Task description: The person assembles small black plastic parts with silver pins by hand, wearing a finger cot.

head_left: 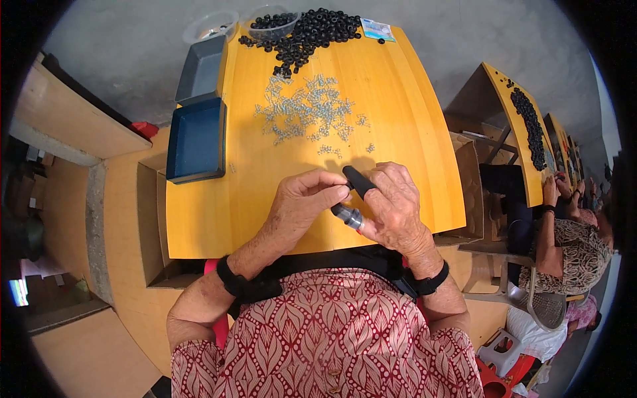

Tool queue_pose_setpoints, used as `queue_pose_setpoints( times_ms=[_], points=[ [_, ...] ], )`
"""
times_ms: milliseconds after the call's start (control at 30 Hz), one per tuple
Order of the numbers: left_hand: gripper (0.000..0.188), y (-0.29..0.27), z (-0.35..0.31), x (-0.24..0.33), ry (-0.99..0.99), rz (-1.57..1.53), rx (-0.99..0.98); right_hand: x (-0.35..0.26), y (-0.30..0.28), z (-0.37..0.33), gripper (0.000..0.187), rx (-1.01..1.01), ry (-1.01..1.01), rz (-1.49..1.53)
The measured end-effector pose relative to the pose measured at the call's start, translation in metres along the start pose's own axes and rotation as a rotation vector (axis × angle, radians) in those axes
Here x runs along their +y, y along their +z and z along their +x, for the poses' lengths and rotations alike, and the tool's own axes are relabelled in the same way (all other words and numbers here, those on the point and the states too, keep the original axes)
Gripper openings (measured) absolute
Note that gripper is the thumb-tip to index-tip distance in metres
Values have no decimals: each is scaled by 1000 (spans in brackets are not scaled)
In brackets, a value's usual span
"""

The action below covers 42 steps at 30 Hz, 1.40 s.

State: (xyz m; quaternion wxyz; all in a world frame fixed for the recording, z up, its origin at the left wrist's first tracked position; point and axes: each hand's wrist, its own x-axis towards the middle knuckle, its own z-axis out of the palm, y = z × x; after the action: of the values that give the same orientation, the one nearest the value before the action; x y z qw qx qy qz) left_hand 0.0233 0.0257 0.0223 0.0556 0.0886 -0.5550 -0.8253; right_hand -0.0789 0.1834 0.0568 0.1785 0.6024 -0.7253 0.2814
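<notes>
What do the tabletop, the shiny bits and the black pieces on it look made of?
Tabletop: wood or wood-look laminate, satin, from its yellow-brown grain. Shiny bits: perhaps metal or clear plastic; they glint silvery but are too small to settle. Black pieces: likely plastic or rubber, semi-gloss, from their even colour and small highlights.

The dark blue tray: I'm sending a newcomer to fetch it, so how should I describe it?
Start at the yellow wooden table and go to its left edge. There sits an open, squarish dark blue tray, lower in the picture than its neighbour. Its blue colour sets it apart from the grey tray just above it in view.
</notes>
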Motion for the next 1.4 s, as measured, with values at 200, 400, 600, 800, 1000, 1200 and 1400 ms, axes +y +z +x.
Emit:
queue_pose_setpoints(
  times_ms=[200,400,600,800,1000,1200,1400],
  points=[
    [17,-2,1,-3,-118,-141,-43,10,-7,-3,37,-29,166,367],
    [15,-4,0,-6,-200,-201,-108,20,-14,-6,28,-111,197,542],
    [10,-2,-2,-3,-239,-295,-136,17,-16,-6,27,-114,231,586],
    [15,-3,-1,-1,-184,-196,-117,18,-14,-5,24,-54,204,451],
    [19,1,-3,-3,-43,-172,-69,19,-15,-9,23,31,344,498],
    [20,6,-6,-1,-20,-155,8,16,-13,-10,24,-1,277,419],
    [19,8,-9,1,-29,-55,14,15,-10,-9,25,-7,260,396]
  ],
)
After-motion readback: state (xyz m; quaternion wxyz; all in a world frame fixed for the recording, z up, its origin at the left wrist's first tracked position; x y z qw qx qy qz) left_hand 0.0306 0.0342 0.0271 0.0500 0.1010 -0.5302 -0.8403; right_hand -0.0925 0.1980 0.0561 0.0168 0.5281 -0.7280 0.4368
